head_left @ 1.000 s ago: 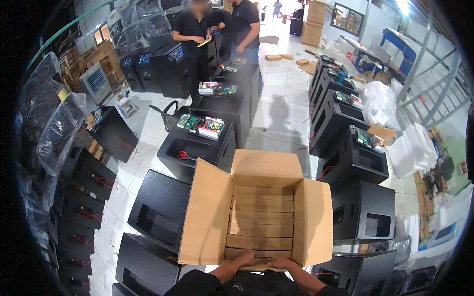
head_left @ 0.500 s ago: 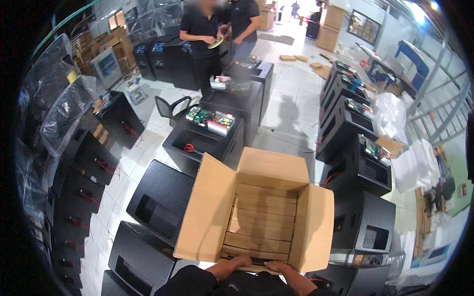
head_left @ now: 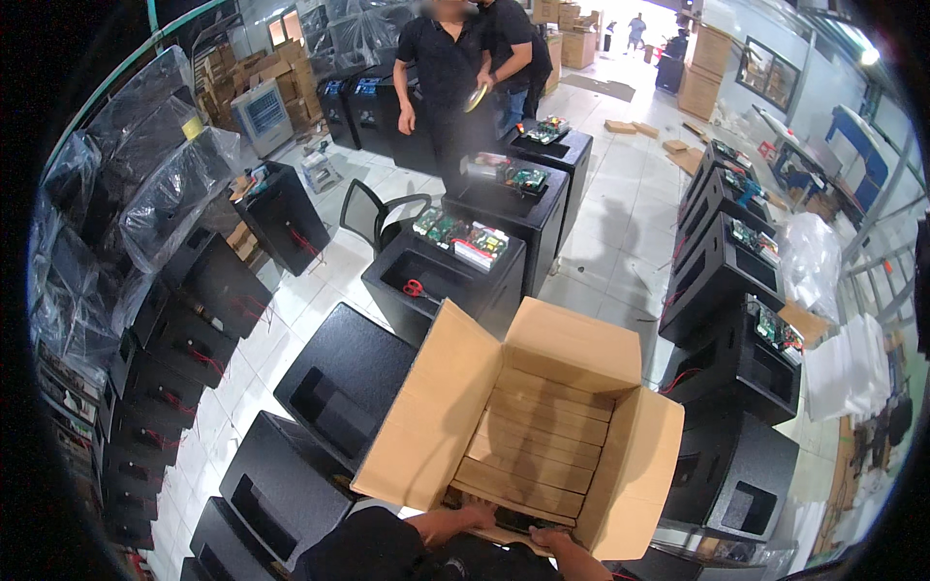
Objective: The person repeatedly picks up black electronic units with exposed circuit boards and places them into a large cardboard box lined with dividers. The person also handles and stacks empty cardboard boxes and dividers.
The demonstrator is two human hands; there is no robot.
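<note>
While both hands reach down at the near edge of the open box [head_left: 572, 334], much of what they do is hidden. The left hand [head_left: 478, 514] is just inside this edge, its fingers close together and pointing to the right; the fingertips go into shadow, so I cannot tell if they pinch something. The right hand [head_left: 550, 535] is at the same edge, farther right, with the thumb toward the left; its other fingers are hard to see, and I cannot tell whether it grips. Between the hands there is a dark gap, too shadowed to read. Beyond them, brown slabs [head_left: 542, 426] lie side by side across the box, partly in shade.

The box is near, right of the middle, with flaps bent outward; what carries it is hidden. Both black sleeves [head_left: 373, 542] are cut off by the lower border.

Around it, the floor [head_left: 620, 261] is of white tiles, and black cabinets [head_left: 339, 378] stand in rows at left and right. One cabinet beyond the box bears circuit boards [head_left: 460, 237] and red scissors [head_left: 415, 289]; farther, a grey smear blurs the view. A chair [head_left: 358, 215] stands left of them, and two co-workers [head_left: 441, 87] stand far behind. Clear plastic [head_left: 184, 184] hangs at left. The far doorway [head_left: 635, 39] is too bright for details.
</note>
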